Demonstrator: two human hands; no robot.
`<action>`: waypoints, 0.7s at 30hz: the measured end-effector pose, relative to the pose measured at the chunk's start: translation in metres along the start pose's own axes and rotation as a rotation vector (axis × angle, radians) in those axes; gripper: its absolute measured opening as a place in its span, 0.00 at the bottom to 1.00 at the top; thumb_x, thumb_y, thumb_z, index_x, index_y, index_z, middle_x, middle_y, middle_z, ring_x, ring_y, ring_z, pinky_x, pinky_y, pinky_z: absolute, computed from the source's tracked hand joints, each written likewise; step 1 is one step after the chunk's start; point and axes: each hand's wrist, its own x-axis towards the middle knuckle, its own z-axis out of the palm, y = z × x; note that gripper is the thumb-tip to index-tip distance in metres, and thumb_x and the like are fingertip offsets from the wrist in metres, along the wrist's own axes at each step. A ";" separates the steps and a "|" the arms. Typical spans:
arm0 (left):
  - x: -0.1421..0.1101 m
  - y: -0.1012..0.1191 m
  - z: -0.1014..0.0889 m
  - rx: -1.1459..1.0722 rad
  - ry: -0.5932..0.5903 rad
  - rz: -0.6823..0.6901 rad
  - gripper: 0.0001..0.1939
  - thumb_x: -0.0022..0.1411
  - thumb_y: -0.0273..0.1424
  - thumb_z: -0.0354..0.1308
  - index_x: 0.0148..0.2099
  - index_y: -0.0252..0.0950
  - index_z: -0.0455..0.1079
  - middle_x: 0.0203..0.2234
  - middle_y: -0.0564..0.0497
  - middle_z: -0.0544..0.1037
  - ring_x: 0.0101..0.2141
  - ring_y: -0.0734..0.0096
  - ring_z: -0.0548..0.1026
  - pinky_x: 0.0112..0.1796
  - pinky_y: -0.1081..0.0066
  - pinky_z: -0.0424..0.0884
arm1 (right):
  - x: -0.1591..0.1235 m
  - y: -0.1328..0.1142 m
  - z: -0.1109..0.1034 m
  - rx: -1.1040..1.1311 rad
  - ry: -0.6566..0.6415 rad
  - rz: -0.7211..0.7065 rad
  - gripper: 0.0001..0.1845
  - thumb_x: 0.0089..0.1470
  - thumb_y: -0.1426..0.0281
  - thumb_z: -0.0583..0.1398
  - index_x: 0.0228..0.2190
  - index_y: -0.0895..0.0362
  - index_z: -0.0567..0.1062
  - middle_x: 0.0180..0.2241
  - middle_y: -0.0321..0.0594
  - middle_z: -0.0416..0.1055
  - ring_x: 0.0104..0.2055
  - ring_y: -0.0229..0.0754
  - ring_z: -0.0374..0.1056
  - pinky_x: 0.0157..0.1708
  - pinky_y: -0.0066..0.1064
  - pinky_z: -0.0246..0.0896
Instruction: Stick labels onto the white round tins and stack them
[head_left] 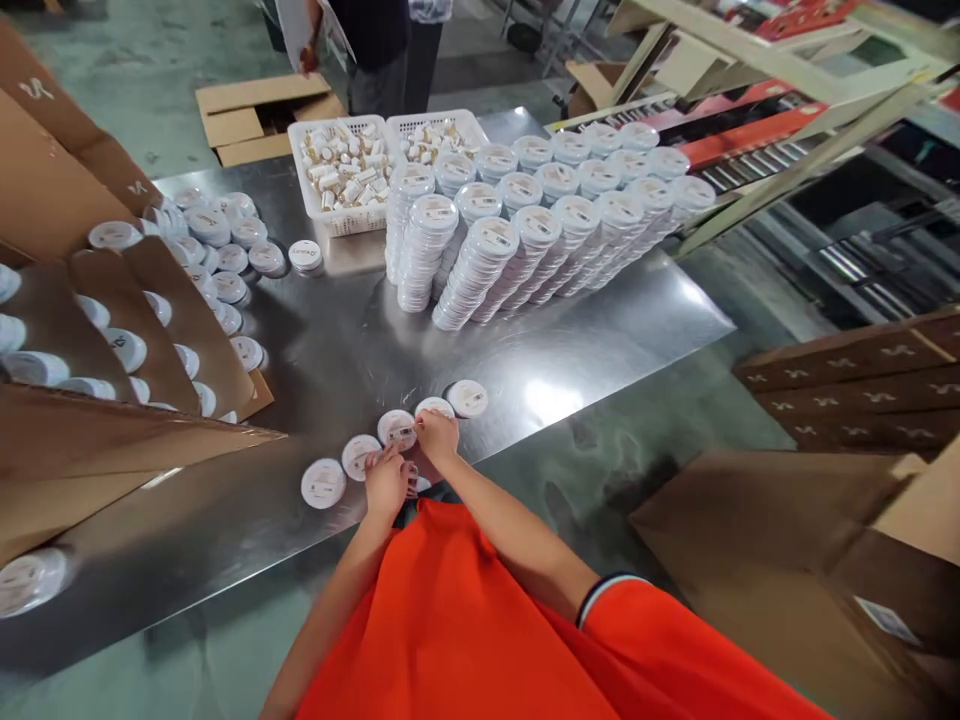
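On the steel table right in front of me, several flat, round white containers with printed labels form a slanting row, among them a container at the left end (323, 484) and another at the right end (468, 398). My left hand (384, 484) is low by the row, its fingers curled at the edge of a white container (361, 456). Something small with printing shows beside that hand, too small to name. My right hand (437, 436) is closed, with its fingertips at the label of the middle container (396, 428). Whatever it pinches is hidden. It partly covers the container behind it (434, 408).
Tall stacks of white containers (476, 270) stand at the back right. Two white baskets (356, 225) hold small white-and-tan pieces. To the left, a divided cardboard box (150, 440) holds more containers. Cardboard boxes (750, 540) stand right, and a person (379, 45) stands beyond the table.
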 end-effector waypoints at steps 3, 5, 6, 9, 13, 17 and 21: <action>-0.005 -0.003 -0.005 -0.297 0.161 -0.113 0.11 0.63 0.34 0.54 0.33 0.38 0.77 0.49 0.40 0.82 0.53 0.53 0.77 0.57 0.50 0.69 | -0.019 0.008 -0.001 0.335 -0.089 -0.117 0.08 0.59 0.67 0.58 0.36 0.55 0.78 0.38 0.42 0.78 0.40 0.44 0.71 0.45 0.37 0.63; -0.011 -0.003 -0.009 -0.520 0.266 -0.243 0.15 0.61 0.41 0.55 0.38 0.37 0.78 0.42 0.41 0.84 0.45 0.55 0.80 0.51 0.54 0.73 | -0.035 0.009 0.000 0.573 -0.246 -0.205 0.10 0.56 0.65 0.61 0.39 0.55 0.77 0.37 0.39 0.78 0.38 0.42 0.72 0.42 0.34 0.65; -0.015 -0.003 -0.011 -0.593 0.285 -0.290 0.18 0.60 0.44 0.56 0.37 0.36 0.78 0.37 0.42 0.84 0.41 0.56 0.80 0.48 0.56 0.74 | -0.043 0.008 0.002 0.663 -0.315 -0.234 0.12 0.53 0.65 0.63 0.40 0.55 0.76 0.37 0.38 0.77 0.37 0.41 0.71 0.41 0.33 0.66; -0.028 0.002 -0.020 -0.705 0.260 -0.335 0.22 0.57 0.50 0.59 0.32 0.35 0.75 0.27 0.47 0.81 0.32 0.62 0.77 0.39 0.62 0.76 | -0.062 -0.001 0.005 0.780 -0.383 -0.221 0.12 0.49 0.70 0.63 0.39 0.55 0.74 0.30 0.32 0.73 0.31 0.37 0.68 0.35 0.30 0.64; -0.042 0.008 -0.032 -0.886 0.234 -0.312 0.22 0.51 0.49 0.66 0.38 0.35 0.74 0.33 0.48 0.81 0.35 0.65 0.78 0.39 0.65 0.77 | -0.076 -0.013 0.004 0.805 -0.376 -0.173 0.11 0.48 0.73 0.61 0.37 0.54 0.72 0.26 0.28 0.67 0.28 0.35 0.65 0.32 0.29 0.62; -0.050 0.005 -0.034 -0.987 0.165 -0.337 0.22 0.46 0.47 0.70 0.31 0.36 0.70 0.27 0.53 0.76 0.30 0.69 0.76 0.37 0.64 0.78 | -0.083 -0.014 0.002 0.754 -0.343 -0.187 0.11 0.48 0.72 0.61 0.37 0.54 0.72 0.26 0.29 0.68 0.28 0.36 0.66 0.33 0.30 0.63; -0.056 -0.002 -0.030 -0.894 0.182 -0.337 0.23 0.48 0.51 0.68 0.29 0.36 0.68 0.24 0.55 0.73 0.27 0.71 0.73 0.34 0.66 0.77 | -0.091 -0.014 0.008 0.719 -0.334 -0.194 0.05 0.51 0.69 0.61 0.33 0.55 0.73 0.24 0.30 0.69 0.28 0.37 0.65 0.33 0.30 0.62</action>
